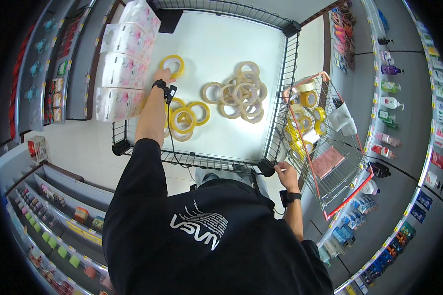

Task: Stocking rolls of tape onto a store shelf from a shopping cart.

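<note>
At the left of the white display surface (pixel 221 44), my left hand (pixel 164 75) grips the near rim of a roll of yellow-edged clear packing tape (pixel 172 66). Nearer to me, partly behind my left wrist and its cable, lies a heap of yellow tape rolls (pixel 184 120). A pile of beige-edged tape rolls (pixel 245 92) spreads right of the middle. My right hand (pixel 287 175) is beside the near right corner (pixel 267 167) of the black wire rim, fingers bent; whether it touches the rim or holds anything is unclear.
A shopping cart (pixel 330 180) with assorted tape rolls, a pink cloth (pixel 328 162) and a whitish cloth (pixel 342 118) stands right of the wire rim. Floral tissue packs (pixel 123 70) line the left side. Store shelves (pixel 376 84) flank both sides. A black cable (pixel 171 136) hangs from my left wrist.
</note>
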A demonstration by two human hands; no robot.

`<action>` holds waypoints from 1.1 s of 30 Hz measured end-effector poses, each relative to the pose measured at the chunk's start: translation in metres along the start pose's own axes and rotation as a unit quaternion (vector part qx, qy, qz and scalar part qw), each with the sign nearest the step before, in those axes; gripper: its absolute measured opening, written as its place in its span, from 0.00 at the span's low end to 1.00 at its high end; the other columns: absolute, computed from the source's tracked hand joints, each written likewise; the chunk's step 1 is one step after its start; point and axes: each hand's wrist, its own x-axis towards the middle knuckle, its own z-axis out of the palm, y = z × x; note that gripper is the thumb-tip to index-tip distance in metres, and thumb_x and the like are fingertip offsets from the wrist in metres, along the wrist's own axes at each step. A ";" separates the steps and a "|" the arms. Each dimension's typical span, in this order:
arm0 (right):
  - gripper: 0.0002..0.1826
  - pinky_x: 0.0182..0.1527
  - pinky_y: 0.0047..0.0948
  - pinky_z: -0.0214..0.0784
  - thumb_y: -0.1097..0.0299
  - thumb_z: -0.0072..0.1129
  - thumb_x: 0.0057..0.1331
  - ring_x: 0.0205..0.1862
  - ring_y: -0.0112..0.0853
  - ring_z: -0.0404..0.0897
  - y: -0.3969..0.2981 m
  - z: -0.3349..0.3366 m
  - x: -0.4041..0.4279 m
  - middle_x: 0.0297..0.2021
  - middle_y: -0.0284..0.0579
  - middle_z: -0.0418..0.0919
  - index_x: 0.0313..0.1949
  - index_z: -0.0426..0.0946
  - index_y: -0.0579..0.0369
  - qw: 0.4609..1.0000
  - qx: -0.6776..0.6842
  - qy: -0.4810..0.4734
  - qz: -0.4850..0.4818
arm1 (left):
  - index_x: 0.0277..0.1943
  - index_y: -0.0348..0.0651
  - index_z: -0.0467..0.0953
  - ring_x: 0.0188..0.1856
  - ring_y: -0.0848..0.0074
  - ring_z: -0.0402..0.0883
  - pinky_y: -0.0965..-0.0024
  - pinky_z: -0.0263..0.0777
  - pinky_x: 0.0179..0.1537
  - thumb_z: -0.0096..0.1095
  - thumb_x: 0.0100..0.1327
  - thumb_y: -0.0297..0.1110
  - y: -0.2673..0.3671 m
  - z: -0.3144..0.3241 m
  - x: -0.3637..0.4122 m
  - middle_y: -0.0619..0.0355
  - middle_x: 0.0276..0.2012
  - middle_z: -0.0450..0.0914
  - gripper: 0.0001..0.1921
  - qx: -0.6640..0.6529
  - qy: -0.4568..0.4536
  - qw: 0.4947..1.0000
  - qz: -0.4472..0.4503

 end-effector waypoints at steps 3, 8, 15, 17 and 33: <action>0.18 0.42 0.38 0.74 0.57 0.61 0.60 0.36 0.45 0.83 0.018 0.002 -0.005 0.32 0.54 0.83 0.40 0.79 0.61 0.998 -0.031 0.001 0.049 | 0.43 0.42 0.81 0.43 0.56 0.83 0.57 0.78 0.42 0.68 0.53 0.52 0.008 0.005 0.014 0.50 0.40 0.84 0.22 0.051 -0.044 0.997 -0.045; 0.18 0.40 0.36 0.74 0.57 0.60 0.61 0.34 0.42 0.84 0.038 0.011 -0.014 0.31 0.53 0.83 0.39 0.80 0.62 0.994 0.036 -0.035 0.100 | 0.37 0.39 0.81 0.37 0.55 0.82 0.56 0.76 0.40 0.63 0.59 0.49 0.009 0.042 0.032 0.44 0.35 0.83 0.18 -0.162 0.038 0.975 -0.145; 0.19 0.36 0.33 0.74 0.54 0.62 0.61 0.27 0.36 0.83 0.106 0.024 0.005 0.26 0.50 0.82 0.38 0.81 0.60 0.991 0.044 -0.069 0.105 | 0.43 0.27 0.76 0.33 0.63 0.84 0.65 0.78 0.36 0.62 0.58 0.38 0.013 0.085 0.016 0.44 0.35 0.81 0.18 -0.420 0.044 0.900 -0.104; 0.20 0.36 0.34 0.74 0.53 0.62 0.61 0.27 0.37 0.82 0.115 0.019 0.007 0.25 0.49 0.82 0.38 0.81 0.61 0.991 0.053 -0.050 0.116 | 0.48 0.25 0.72 0.30 0.69 0.84 0.71 0.79 0.31 0.59 0.61 0.32 0.088 0.034 -0.039 0.47 0.34 0.80 0.18 -0.617 0.004 0.780 -0.104; 0.18 0.34 0.32 0.74 0.60 0.61 0.60 0.30 0.33 0.83 0.209 -0.082 0.244 0.31 0.50 0.83 0.43 0.80 0.61 0.996 0.043 -0.053 0.065 | 0.39 0.34 0.78 0.29 0.70 0.82 0.70 0.75 0.35 0.59 0.64 0.33 0.333 0.044 -0.340 0.50 0.28 0.82 0.09 -0.404 -0.094 0.905 0.093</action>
